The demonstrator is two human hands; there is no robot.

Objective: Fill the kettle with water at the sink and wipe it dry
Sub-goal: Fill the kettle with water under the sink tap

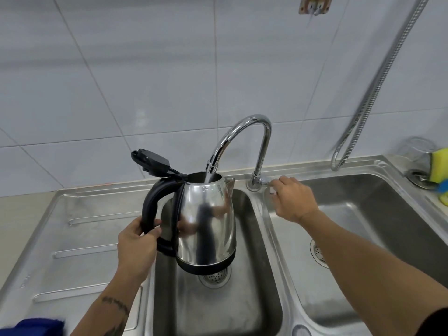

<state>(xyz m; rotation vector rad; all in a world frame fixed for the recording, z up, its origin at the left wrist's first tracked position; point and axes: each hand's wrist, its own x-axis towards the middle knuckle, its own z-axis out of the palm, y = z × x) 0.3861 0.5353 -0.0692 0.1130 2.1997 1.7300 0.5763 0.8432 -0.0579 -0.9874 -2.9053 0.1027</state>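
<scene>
A steel kettle (208, 221) with a black handle and base hangs over the left sink basin (218, 306), its black lid (151, 162) flipped open. My left hand (138, 243) grips the handle. The chrome gooseneck faucet (244, 139) ends just above the kettle's mouth, and water runs from it into the kettle. My right hand (293, 200) rests on the faucet's tap lever (266, 183) at the base, fingers closed around it. A blue cloth (34, 327) shows at the bottom left corner.
A second basin (363, 238) lies to the right with its drain visible. A yellow sponge (440, 163) and a clear glass stand at the far right corner. A metal shower hose (378, 81) hangs down the tiled wall. The ribbed steel drainboard (80, 238) spreads left.
</scene>
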